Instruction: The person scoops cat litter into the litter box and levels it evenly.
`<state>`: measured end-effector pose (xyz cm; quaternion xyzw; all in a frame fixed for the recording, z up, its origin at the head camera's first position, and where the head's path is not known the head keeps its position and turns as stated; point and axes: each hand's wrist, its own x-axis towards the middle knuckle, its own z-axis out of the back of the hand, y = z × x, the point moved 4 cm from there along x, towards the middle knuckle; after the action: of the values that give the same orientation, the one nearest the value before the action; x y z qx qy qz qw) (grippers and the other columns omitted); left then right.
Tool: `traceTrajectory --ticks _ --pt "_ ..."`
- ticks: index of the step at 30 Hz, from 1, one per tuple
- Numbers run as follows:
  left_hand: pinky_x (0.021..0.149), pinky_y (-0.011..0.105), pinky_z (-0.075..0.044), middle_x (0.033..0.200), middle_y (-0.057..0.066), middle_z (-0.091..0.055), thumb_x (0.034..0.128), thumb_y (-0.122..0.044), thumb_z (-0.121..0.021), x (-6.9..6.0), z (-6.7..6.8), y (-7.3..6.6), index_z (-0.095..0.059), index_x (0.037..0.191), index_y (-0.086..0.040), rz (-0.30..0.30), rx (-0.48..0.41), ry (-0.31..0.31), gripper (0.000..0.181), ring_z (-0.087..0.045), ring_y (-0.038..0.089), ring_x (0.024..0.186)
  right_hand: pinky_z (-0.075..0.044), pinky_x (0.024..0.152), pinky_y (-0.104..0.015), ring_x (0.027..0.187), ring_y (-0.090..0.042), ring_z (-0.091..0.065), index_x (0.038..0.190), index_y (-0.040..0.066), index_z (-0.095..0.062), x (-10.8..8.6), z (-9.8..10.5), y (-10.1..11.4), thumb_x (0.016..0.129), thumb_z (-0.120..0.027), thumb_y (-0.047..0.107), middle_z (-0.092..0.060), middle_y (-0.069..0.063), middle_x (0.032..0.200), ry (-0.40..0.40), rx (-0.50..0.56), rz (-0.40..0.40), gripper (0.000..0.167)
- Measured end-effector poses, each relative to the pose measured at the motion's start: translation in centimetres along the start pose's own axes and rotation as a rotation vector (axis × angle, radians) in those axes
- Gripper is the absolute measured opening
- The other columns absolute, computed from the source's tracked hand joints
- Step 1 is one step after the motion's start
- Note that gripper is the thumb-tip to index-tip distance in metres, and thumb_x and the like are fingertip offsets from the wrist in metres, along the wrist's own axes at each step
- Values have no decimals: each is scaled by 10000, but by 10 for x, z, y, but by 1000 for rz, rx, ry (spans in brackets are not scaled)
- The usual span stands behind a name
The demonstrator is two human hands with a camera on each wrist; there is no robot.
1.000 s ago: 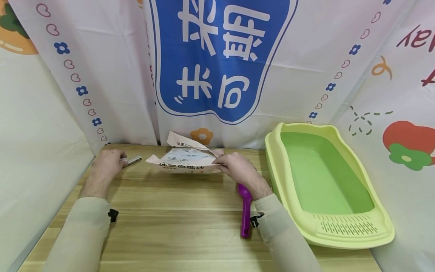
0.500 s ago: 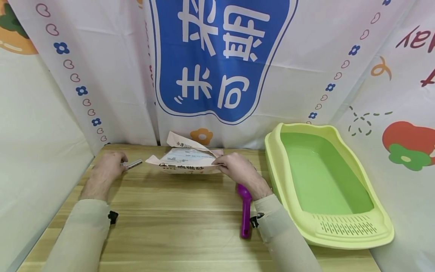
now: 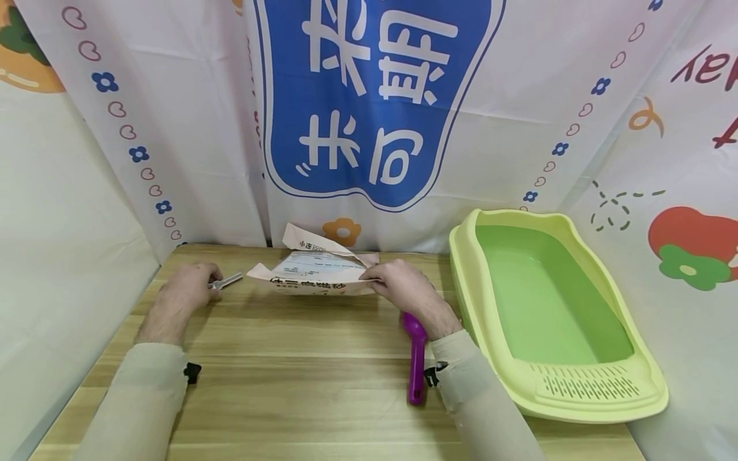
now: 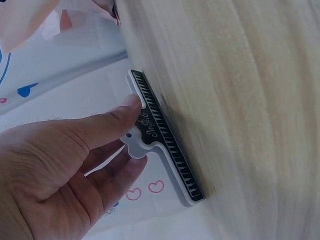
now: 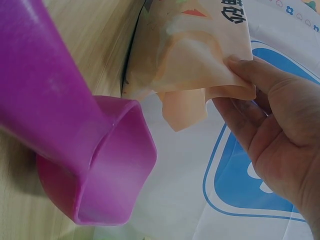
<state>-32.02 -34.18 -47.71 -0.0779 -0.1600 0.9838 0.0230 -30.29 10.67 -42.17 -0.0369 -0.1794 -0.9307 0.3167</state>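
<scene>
At the back left of the table, my left hand [image 3: 186,293] pinches a bag clip [image 4: 166,135] between thumb and fingers. The clip has a black bar printed with piano keys and the word "Music"; its long edge is at the wood. My right hand [image 3: 403,288] pinches the right edge of a pale pink printed bag [image 3: 317,289], thumb on one face and fingers behind. The bag lies at the back with its mouth gaping and a flap raised. In the right wrist view, a purple scoop [image 5: 55,85] is close below the bag.
A pale green litter tray [image 3: 594,404] with a raised rim and a slotted front ledge stands right of my right arm. The purple scoop lies beside that forearm on the wooden table [image 3: 288,384]. Printed cloth [image 3: 202,128] hangs behind and at both sides.
My left hand has shifted slightly toward me and to the right, and the clip has turned a little in its fingers. My right hand and the bag have stayed in place.
</scene>
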Motion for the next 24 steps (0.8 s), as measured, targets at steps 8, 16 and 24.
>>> traceTrajectory --ticks 8,16,24 --pt "992 728 -603 1293 361 -777 1121 -175 -769 -2 5 -11 -735 1344 84 -58 3 -73 343 -755 529 1158 -709 932 -443 1059 -236 -882 1240 169 -916 0 0 -1 1114 -818 176 -919 -32 1203 -2 -1 -1 160" --pt "1074 741 -605 1352 315 -813 1195 -285 -669 -8 16 -37 -776 1353 33 -117 -35 -170 371 -774 555 1258 -706 927 -438 1053 -232 -879 1242 168 -915 1 0 0 1114 -818 175 -919 -30 1203 5 5 -3 161" --pt "1123 735 -585 1362 274 -820 1197 -312 -678 -15 28 -68 -782 1350 -8 -148 -52 -198 356 -767 524 1296 -704 908 -424 1032 -220 -872 1240 165 -916 1 -1 -1 1111 -819 160 -919 -31 1198 6 4 -6 161"
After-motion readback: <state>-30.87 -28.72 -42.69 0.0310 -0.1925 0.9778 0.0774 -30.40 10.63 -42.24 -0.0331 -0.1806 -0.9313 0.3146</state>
